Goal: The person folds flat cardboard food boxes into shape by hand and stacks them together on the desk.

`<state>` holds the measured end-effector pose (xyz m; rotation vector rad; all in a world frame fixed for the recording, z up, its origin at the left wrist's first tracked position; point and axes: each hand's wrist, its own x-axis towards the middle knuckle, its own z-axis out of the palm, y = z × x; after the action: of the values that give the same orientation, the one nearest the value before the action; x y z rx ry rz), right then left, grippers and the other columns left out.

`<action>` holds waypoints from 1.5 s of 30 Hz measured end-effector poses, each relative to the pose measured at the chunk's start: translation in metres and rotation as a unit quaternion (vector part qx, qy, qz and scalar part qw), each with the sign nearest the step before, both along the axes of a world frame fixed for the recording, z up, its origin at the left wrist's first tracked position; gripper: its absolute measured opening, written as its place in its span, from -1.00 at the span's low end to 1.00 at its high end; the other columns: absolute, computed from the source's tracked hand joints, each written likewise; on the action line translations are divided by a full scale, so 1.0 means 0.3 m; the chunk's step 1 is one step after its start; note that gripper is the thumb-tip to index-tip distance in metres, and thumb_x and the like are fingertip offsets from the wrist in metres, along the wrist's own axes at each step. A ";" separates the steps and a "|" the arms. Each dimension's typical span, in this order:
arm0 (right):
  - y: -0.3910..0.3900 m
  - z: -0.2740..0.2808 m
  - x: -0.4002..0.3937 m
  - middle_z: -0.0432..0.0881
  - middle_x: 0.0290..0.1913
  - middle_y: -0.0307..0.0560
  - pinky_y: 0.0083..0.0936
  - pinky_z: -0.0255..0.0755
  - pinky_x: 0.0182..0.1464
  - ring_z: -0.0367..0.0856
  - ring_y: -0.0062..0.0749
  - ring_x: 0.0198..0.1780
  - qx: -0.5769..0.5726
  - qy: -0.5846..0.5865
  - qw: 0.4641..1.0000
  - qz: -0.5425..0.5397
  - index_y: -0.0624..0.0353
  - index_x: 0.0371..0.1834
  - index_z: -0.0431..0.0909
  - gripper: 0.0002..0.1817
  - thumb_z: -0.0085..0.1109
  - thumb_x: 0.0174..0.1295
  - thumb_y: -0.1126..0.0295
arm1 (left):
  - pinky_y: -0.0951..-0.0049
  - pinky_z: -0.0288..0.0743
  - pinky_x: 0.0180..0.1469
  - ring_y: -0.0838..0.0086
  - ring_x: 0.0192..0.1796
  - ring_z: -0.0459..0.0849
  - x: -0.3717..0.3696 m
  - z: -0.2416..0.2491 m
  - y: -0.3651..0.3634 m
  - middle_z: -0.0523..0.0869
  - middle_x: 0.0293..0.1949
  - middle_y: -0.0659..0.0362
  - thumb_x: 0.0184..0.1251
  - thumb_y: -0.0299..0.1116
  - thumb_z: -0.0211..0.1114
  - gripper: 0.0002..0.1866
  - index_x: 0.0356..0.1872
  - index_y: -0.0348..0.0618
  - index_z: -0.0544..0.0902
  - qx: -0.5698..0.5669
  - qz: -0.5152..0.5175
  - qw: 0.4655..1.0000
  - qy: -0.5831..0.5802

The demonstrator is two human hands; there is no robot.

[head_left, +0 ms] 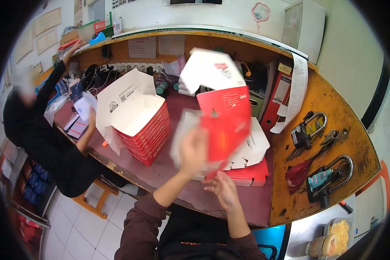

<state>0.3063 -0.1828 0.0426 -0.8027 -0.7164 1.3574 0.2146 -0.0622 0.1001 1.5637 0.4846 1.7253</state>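
Note:
A red and white cardboard box blank [227, 119], partly blurred, is raised over the desk between my hands. My left hand [194, 149] is at its left side, smeared by motion, so its fingers are unclear. At the blank's lower edge, my right hand [224, 190] pinches a red corner between thumb and finger. Beneath and to the right lie flat blanks [247, 175], red and white. To the left stands a tall nested stack of folded open boxes [145, 138], red outside and white inside. Another white blank [212, 71] is behind the raised one, blurred.
A co-worker in black [47, 130] sits at the left, holding papers [86, 106]. Padlocks [307, 132] and keys [331, 138] lie on the wooden ledge at right. Red binders [279, 97] and a hanging paper strip [295, 93] stand behind. A stool [95, 199] is lower left.

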 end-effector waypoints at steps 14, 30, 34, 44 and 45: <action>-0.078 0.164 -0.091 0.49 -0.14 -0.12 -0.50 0.39 -0.11 0.48 -0.44 -0.14 0.297 -0.089 0.802 -0.510 0.21 -0.13 0.40 -0.74 0.16 0.10 0.50 | 0.39 0.39 0.03 0.43 0.05 0.46 -0.007 -0.024 -0.311 0.45 0.00 0.04 0.23 -0.49 0.13 -0.51 0.17 -0.35 0.21 -0.069 -0.267 0.961 -0.003; -0.121 0.158 -0.140 0.33 0.12 0.05 -0.23 0.21 0.18 0.35 -0.21 0.11 0.397 -0.042 0.835 -0.378 0.26 0.19 0.17 -0.42 0.12 0.04 0.58 | 0.52 0.39 -0.04 0.56 -0.11 0.52 -0.110 0.046 -0.341 0.58 -0.13 0.21 0.17 -0.25 0.26 -0.61 0.01 -0.16 0.49 -0.271 -0.283 0.920 -0.026; -0.075 0.084 -0.203 0.33 0.12 0.06 -0.24 0.23 0.17 0.35 -0.23 0.11 0.304 -0.085 0.881 -0.353 0.30 0.17 0.18 -0.41 0.16 0.03 0.55 | 0.52 0.39 -0.06 0.55 -0.14 0.52 -0.122 0.007 -0.287 0.57 -0.12 0.21 0.18 -0.08 0.22 -0.51 0.07 -0.12 0.44 -0.364 -0.420 0.820 -0.139; -0.089 -0.004 0.037 0.33 0.12 0.10 -0.28 0.30 0.10 0.39 -0.25 0.09 0.237 -0.543 0.785 -0.178 0.31 0.19 0.17 -0.44 0.05 0.13 0.36 | 0.42 0.46 0.01 0.38 -0.08 0.59 -0.414 0.076 -0.112 0.59 -0.12 0.06 0.09 -0.27 0.19 -0.57 -0.05 -0.35 0.47 -0.360 -0.440 0.820 -0.068; -0.095 0.008 0.065 0.33 0.12 0.10 -0.29 0.31 0.10 0.39 -0.25 0.09 0.218 -0.496 0.815 -0.206 0.31 0.19 0.17 -0.44 0.04 0.13 0.34 | 0.41 0.44 0.05 0.39 -0.03 0.57 -0.434 0.092 -0.107 0.58 -0.09 0.04 0.07 -0.32 0.23 -0.54 -0.02 -0.38 0.45 -0.334 -0.429 0.839 -0.021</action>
<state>0.3258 -0.2114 0.0450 -1.1912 -1.4897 0.2558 0.0843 -0.0944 0.1276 0.9718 0.2428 0.7576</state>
